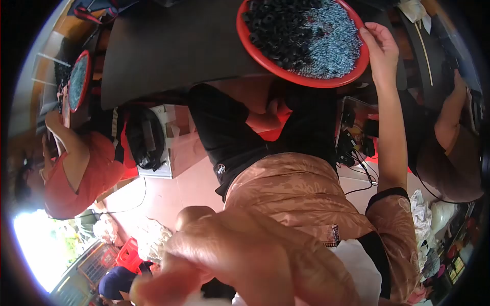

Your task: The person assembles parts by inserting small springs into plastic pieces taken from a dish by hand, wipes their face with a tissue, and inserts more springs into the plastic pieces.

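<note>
My right hand (380, 43) reaches out to the table and grips the right edge of a round red tray (311, 80), with the thumb at the rim. Small black parts (275, 33) fill the tray's left side. On its right side lies a heap of small shiny silver-blue metal pieces (334, 43), too small to name surely. Close to the camera, my left hand (229, 255) looms large and blurred in front of my torso. Its fingers bend down toward the bottom edge, and what they touch cannot be made out.
The dark table (168, 46) runs across the top. At left, a person in a red shirt (87, 173) sits by another red tray (79, 81). Another person's arm (449, 117) shows at far right. A white box (168, 137) and black cables (352, 153) lie beneath the table.
</note>
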A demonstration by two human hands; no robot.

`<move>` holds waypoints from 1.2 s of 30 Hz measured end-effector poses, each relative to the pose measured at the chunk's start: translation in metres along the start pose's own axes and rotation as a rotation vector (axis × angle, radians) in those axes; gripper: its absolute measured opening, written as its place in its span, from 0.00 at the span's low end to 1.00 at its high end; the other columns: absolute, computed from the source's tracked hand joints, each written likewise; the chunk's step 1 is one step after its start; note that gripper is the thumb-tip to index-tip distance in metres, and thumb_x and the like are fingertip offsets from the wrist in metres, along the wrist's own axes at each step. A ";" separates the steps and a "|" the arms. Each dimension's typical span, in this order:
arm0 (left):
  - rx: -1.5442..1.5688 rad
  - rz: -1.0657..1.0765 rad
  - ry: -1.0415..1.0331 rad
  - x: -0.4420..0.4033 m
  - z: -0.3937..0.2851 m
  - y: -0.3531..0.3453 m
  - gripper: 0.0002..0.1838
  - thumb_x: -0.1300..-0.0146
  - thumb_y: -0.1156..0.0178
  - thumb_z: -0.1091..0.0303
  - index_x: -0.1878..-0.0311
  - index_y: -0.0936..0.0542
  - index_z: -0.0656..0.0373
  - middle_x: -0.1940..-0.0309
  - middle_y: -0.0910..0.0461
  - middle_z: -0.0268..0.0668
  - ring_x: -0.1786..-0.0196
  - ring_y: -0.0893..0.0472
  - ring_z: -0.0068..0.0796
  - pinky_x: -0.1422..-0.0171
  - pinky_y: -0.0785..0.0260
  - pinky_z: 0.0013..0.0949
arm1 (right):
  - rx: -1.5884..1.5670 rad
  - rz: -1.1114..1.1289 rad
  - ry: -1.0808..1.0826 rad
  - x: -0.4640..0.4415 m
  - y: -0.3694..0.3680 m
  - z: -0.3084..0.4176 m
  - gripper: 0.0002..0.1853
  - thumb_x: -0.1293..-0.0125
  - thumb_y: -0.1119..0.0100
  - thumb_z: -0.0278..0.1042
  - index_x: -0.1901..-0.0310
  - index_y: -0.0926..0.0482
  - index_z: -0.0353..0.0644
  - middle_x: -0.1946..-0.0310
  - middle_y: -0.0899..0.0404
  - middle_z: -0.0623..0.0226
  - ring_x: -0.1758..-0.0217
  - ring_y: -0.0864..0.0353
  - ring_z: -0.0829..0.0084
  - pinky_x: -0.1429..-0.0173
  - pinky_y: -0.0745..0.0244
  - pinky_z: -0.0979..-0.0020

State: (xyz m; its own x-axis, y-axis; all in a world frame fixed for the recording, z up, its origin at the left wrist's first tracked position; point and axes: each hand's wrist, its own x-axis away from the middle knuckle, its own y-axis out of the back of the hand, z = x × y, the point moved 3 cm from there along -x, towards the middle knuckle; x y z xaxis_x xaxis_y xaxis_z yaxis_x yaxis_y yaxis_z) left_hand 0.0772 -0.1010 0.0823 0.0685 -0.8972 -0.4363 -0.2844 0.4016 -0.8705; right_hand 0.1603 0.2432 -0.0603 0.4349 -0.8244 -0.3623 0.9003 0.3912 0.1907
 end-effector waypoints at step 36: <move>0.403 -0.128 -0.736 -0.021 0.090 0.028 0.21 0.35 0.36 0.68 0.51 0.24 0.83 0.59 0.22 0.64 0.67 0.16 0.51 0.69 0.22 0.44 | -0.009 -0.027 -0.119 0.012 -0.020 0.036 0.02 0.30 0.44 0.26 0.60 0.22 0.39 0.68 0.20 0.72 0.66 0.22 0.82 0.60 0.27 0.80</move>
State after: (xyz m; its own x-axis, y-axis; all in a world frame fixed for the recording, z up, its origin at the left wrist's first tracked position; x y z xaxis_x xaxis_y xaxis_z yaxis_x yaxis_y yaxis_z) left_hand 0.1542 -0.0541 0.0468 0.7215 -0.6480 -0.2441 0.1208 0.4649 -0.8771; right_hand 0.1467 0.2105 -0.0358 0.4064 -0.8770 -0.2562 0.9119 0.3718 0.1737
